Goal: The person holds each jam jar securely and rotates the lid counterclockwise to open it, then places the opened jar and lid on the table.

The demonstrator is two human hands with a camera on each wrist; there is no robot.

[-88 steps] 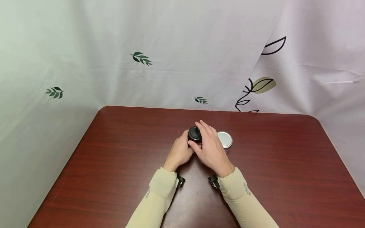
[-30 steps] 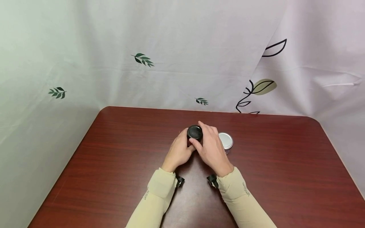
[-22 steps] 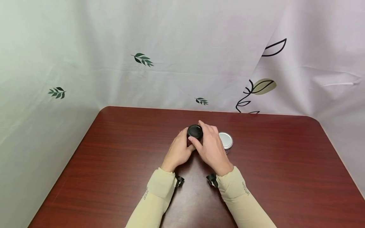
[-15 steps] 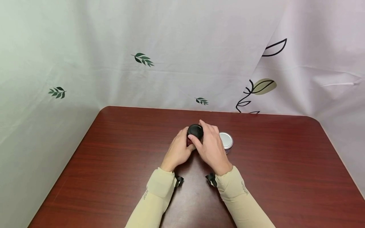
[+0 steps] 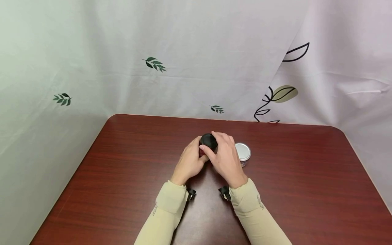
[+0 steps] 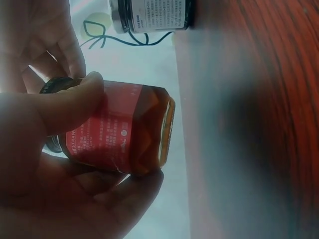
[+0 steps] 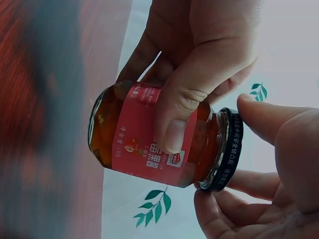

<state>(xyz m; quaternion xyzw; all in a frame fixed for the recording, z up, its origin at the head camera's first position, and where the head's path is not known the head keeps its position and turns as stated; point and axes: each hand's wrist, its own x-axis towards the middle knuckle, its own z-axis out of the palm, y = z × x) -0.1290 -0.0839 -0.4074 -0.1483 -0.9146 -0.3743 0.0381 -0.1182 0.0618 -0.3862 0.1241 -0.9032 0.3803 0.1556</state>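
A small glass jam jar (image 7: 149,134) with a red label and amber-red contents is held up over the table. My left hand (image 5: 189,163) wraps round its body, with the left thumb (image 7: 174,119) lying across the label. At the jar's black lid (image 7: 229,149), my right hand (image 5: 225,156) grips the rim between thumb and fingers. The lid sits on the jar's mouth. From the head view the lid (image 5: 208,140) faces up, and the hands hide most of the body. Just right of my right hand stands a second jar with a silver lid (image 5: 243,151).
The second jar shows a white printed label (image 6: 158,14) in the left wrist view. All this is on a dark red wooden table (image 5: 122,163). Behind its far edge hangs a pale curtain (image 5: 190,85) with leaf prints.
Both hands and the jam jar have shifted slightly left. The right fingers, earlier stretched past the lid, now lie closer round its rim. The silver-lidded jar has stayed in place.
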